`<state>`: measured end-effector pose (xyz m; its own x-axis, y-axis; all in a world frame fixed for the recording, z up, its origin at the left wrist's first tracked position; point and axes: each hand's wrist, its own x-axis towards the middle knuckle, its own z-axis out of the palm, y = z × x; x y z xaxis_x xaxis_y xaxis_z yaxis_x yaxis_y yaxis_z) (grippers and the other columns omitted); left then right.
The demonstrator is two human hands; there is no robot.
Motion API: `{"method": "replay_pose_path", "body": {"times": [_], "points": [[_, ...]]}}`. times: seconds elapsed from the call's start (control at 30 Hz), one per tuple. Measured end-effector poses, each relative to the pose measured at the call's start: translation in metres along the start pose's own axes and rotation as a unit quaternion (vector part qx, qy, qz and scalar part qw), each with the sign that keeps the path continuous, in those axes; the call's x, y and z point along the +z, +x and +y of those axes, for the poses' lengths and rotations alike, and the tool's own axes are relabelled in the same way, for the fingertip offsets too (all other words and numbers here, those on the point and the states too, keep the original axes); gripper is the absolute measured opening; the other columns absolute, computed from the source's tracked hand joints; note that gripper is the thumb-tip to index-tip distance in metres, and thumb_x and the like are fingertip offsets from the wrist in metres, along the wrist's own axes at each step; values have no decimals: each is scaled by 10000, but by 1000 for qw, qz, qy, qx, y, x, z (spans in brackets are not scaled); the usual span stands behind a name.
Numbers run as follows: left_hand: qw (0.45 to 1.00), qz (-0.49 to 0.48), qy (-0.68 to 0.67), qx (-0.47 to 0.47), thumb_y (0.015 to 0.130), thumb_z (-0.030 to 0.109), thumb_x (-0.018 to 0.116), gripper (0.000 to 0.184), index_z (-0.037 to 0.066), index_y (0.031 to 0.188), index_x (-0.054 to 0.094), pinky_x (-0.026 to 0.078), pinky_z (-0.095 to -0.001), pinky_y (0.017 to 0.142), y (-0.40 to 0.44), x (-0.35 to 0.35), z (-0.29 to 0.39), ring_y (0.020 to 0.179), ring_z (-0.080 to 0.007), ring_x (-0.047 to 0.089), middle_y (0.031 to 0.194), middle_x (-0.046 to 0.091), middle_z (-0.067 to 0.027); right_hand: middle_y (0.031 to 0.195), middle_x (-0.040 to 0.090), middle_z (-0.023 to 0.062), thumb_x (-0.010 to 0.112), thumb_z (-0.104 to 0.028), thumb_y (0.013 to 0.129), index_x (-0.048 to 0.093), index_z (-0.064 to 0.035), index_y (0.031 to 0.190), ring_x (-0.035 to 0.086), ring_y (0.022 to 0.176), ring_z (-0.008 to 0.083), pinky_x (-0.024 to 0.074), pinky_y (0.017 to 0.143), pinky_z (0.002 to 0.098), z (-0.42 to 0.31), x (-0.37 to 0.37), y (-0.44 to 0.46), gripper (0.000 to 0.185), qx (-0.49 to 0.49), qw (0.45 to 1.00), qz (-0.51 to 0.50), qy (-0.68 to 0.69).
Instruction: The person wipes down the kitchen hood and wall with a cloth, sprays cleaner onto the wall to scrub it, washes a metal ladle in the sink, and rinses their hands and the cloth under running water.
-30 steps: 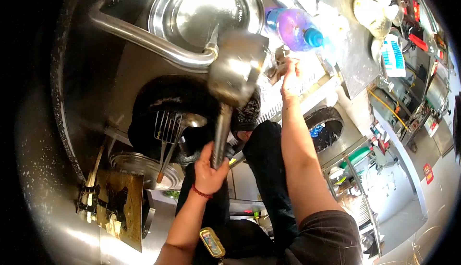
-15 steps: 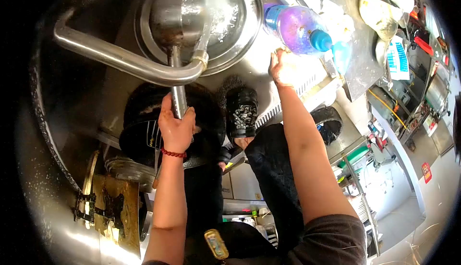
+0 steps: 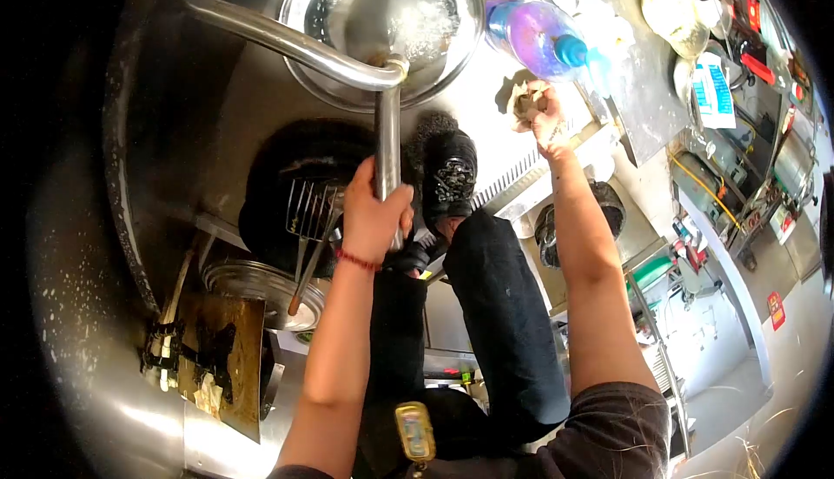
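Observation:
My left hand [image 3: 375, 210] is wrapped round the tubular metal handle of a ladle [image 3: 388, 145]. This handle runs up under the end of the steel faucet spout [image 3: 300, 45]; its far end merges with the bright steel basin [image 3: 300, 88], where water glistens. On the right, my right hand [image 3: 549, 121] pinches a crumpled beige wad [image 3: 524, 104], perhaps a rag or scrubber, against the pale steel surface. A purple-blue bottle with a blue cap [image 3: 532, 38] lies just above that hand.
Below the ladle sits a black wok [image 3: 269, 175] with a slotted spatula [image 3: 311, 210] across it. A round metal lid or pan [image 3: 252, 281] is lower left. A dark scrubber [image 3: 434, 132] lies by my shoe [image 3: 452, 175]. Steel counter [image 3: 647, 114] at right.
My left hand has moved right and slightly down with the ladle, whose bowl showed clearly before. My right hand has shifted right and down, and the beige wad now shows in it.

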<state>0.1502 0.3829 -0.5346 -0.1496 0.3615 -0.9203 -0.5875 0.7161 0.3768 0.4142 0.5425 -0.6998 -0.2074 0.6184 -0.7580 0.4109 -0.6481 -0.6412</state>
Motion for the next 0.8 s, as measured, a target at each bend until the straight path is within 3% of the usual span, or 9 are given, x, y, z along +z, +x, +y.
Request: {"method": "replay_pose_path", "body": {"times": [0.13,0.23,0.33,0.4,0.47,0.53,0.67,0.77,0.8], "points": [[1000,-18,4,-19,802,-23,569,356,13,1139,459,401,-234,393,-48,4,-14,454,-90,491,678,519,-21,1039,607,140,737,-117,737,395,-44,1272,598,767,189,499,637,257,-13,28,-20,639,-31,980,106,166],[998,-51,41,-10,804,-24,569,425,20,1207,441,411,-236,400,-69,10,-33,459,-90,495,686,524,-23,911,629,112,744,-171,770,466,-67,1175,600,624,167,440,459,245,-8,33,-11,502,121,976,170,61],[995,-65,63,-32,811,-27,565,448,9,1237,429,415,-234,419,-83,19,-40,487,-82,499,733,534,-33,785,585,76,563,-339,889,473,-13,1247,479,515,105,405,451,260,5,32,-11,493,139,982,92,93],[989,-49,136,26,810,-31,568,477,15,1262,424,413,-226,436,-86,19,-53,521,-69,491,795,539,-40,725,559,65,491,-271,921,478,-2,1243,439,461,96,395,422,267,-47,56,-31,420,77,973,95,194],[982,-46,166,72,809,-3,589,472,-2,1257,441,447,-226,528,-92,16,-60,610,-88,520,864,558,-57,763,597,83,484,-171,909,505,-13,1221,459,478,96,412,430,267,-68,55,-45,351,175,980,76,-53],[960,-38,239,139,803,37,615,458,-24,1230,464,466,-239,638,-98,16,-56,708,-113,543,896,576,-69,805,626,102,485,-104,889,541,-32,1204,488,522,97,426,447,260,-40,49,-30,328,100,985,120,-70],[971,-54,221,78,758,26,595,479,31,1222,477,496,-298,728,-103,10,-52,805,-196,636,954,622,-120,747,620,111,509,-38,852,600,23,1110,521,584,131,449,537,278,-25,32,-43,280,94,975,192,-53],[957,-28,240,162,757,26,596,494,31,1236,474,490,-289,742,-96,7,-61,809,-187,631,951,627,-109,625,503,47,486,73,783,528,-63,666,478,552,164,429,535,301,-17,3,-56,184,-28,940,35,337],[957,-30,242,160,757,26,596,494,31,1236,474,490,-289,742,-93,4,-61,809,-187,631,951,627,-109,751,581,44,573,23,748,619,-8,954,518,602,142,449,618,258,34,-23,-44,213,-35,942,56,329]]}}
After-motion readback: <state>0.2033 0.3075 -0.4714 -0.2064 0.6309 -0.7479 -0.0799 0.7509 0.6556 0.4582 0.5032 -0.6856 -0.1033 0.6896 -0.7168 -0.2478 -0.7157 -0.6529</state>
